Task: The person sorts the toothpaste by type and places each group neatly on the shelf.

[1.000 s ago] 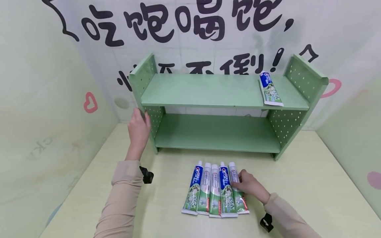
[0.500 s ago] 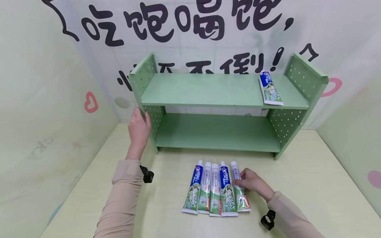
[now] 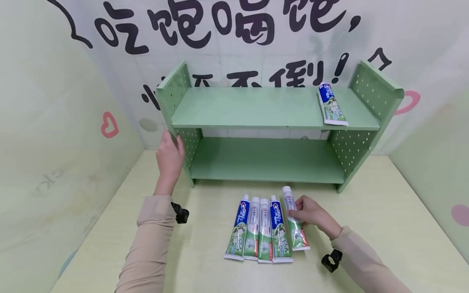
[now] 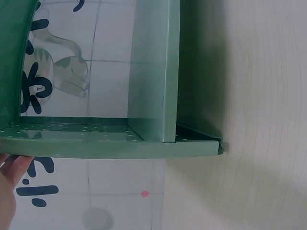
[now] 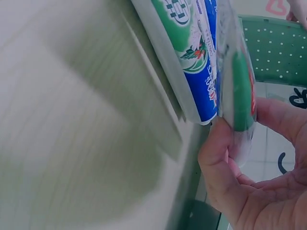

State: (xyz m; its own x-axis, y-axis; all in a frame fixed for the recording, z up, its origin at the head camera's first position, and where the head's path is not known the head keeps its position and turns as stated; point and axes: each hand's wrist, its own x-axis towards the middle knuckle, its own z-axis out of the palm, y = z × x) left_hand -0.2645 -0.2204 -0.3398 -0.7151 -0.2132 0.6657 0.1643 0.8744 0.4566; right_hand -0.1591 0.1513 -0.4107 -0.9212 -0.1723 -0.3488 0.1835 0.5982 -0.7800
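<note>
My right hand (image 3: 316, 215) pinches a white and green toothpaste tube (image 3: 298, 232) between thumb and fingers at the right end of a row. In the right wrist view that tube (image 5: 242, 91) stands on edge in the grip, beside a blue and green tube (image 5: 180, 52). Several other toothpaste tubes (image 3: 238, 236) lie side by side on the table, caps toward the shelf. My left hand (image 3: 170, 156) grips the left side panel of a green two-tier shelf (image 3: 267, 160); in the left wrist view only part of the hand (image 4: 8, 191) shows, at the panel's edge.
One blue and green toothpaste tube (image 3: 332, 105) lies on the upper tier toward the right, its flat end at the front edge. Perforated panels (image 3: 377, 93) close the shelf's sides. A wall with black lettering (image 3: 253, 24) stands behind, above the pale wooden table (image 3: 384, 211).
My right hand has drawn the rightmost tube away from its neighbour and a little forward toward the shelf, opening a gap. My left hand stays on the side panel. The head view has tilted slightly.
</note>
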